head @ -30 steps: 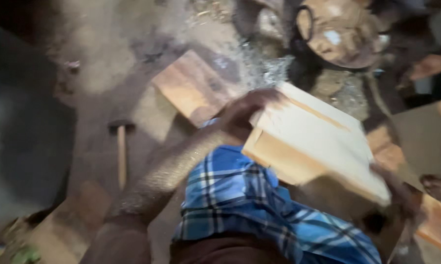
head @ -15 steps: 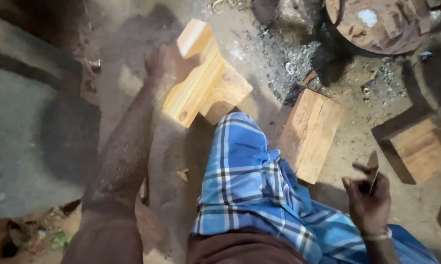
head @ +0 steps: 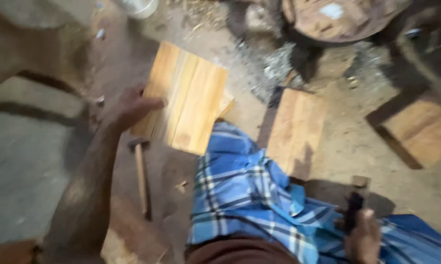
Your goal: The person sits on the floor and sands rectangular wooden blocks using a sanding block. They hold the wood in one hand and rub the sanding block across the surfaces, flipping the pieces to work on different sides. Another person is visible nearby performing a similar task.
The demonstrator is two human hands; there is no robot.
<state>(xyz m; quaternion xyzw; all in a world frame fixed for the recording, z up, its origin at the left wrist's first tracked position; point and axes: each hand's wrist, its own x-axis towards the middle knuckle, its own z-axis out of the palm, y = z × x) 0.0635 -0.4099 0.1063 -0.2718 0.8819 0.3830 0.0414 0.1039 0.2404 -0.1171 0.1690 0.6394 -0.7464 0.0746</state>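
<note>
Since half a second ago the pale wooden board has been turned flat on the dirt floor. Left hand grips its edge; right hand, well apart, clamps a small dark tool. A wooden-handled hammer lies nearby.

Bare dirt floor lies open at three o'clock; a hammer and boards crowd nine to twelve.
</note>
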